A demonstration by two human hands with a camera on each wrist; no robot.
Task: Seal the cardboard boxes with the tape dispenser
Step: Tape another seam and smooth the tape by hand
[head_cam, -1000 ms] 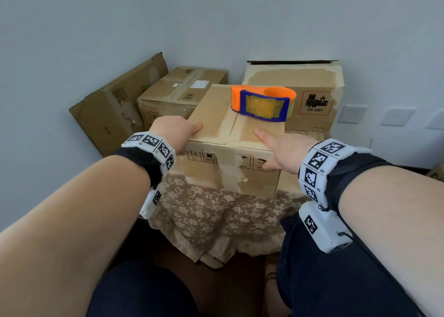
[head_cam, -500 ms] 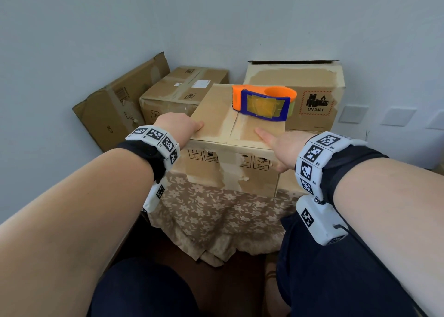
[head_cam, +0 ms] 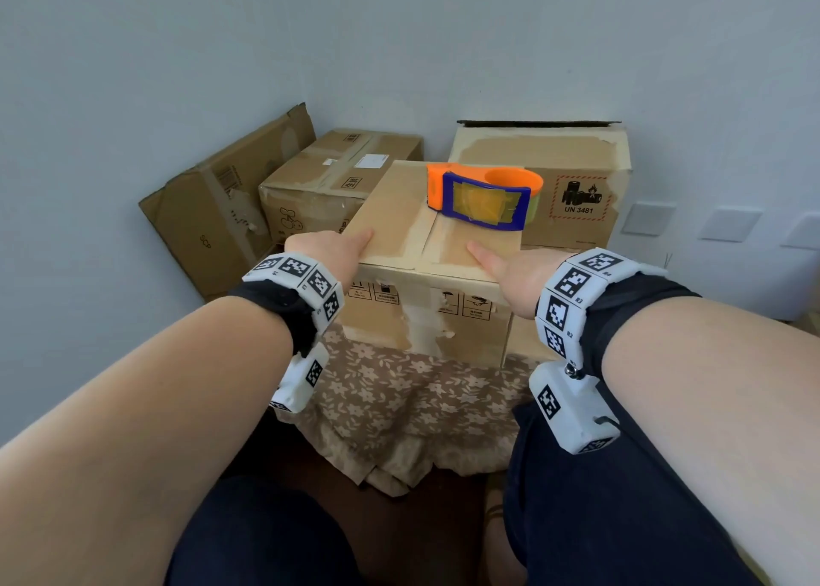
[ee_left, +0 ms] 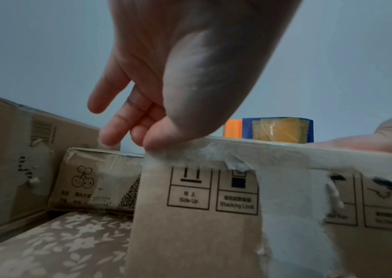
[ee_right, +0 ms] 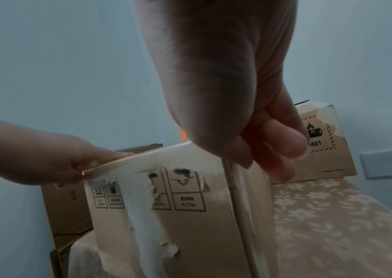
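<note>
A brown cardboard box (head_cam: 395,212) stands on the floral-covered surface, its top flaps closed with an untaped seam down the middle. An orange and blue tape dispenser (head_cam: 483,195) rests on the far part of its top, untouched by either hand. My left hand (head_cam: 328,248) grips the near left corner, thumb on top and fingers down the left side. My right hand (head_cam: 510,270) grips the near right corner the same way. In the left wrist view, my left hand (ee_left: 140,139) sits at the box (ee_left: 202,225) edge. In the right wrist view, my right hand (ee_right: 249,146) curls beside the box (ee_right: 178,225).
A taller carton marked UN 3481 (head_cam: 577,164) stands behind at the right. A taped carton (head_cam: 337,172) sits behind at the left. A flattened carton (head_cam: 222,221) leans on the left wall. The floral cloth (head_cam: 399,390) hangs over the front edge. My knees are just below it.
Both hands stay on the box's near corners. My right hand has shifted a little left. The dispenser has not moved.
</note>
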